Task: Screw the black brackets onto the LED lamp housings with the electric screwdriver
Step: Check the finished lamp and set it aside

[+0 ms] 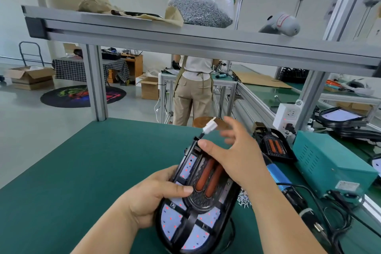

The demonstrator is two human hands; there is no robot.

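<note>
Gripping the LED lamp housing (198,212) by its left edge over the tabletop (82,171), the left hand (156,196) steadies it while the right hand (237,156) hovers open and blurred above its far end, likely still positioning; next, reach right for the electric screwdriver (275,174), though any seated bracket is indistinct.

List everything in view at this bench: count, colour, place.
held lamp housing: one, black with white LED panels, front centre
electric screwdriver: one, blue and black, lying to its right
loose screws: small pile, silver, beside the screwdriver
second lamp housing: one, black, right, further back
power box: one, teal, right edge
bag of screws: one, clear, upper shelf
mat: one, green, covering the bench
left hand: grips the held lamp housing's left side
right hand: fingers spread, above its top end
</note>
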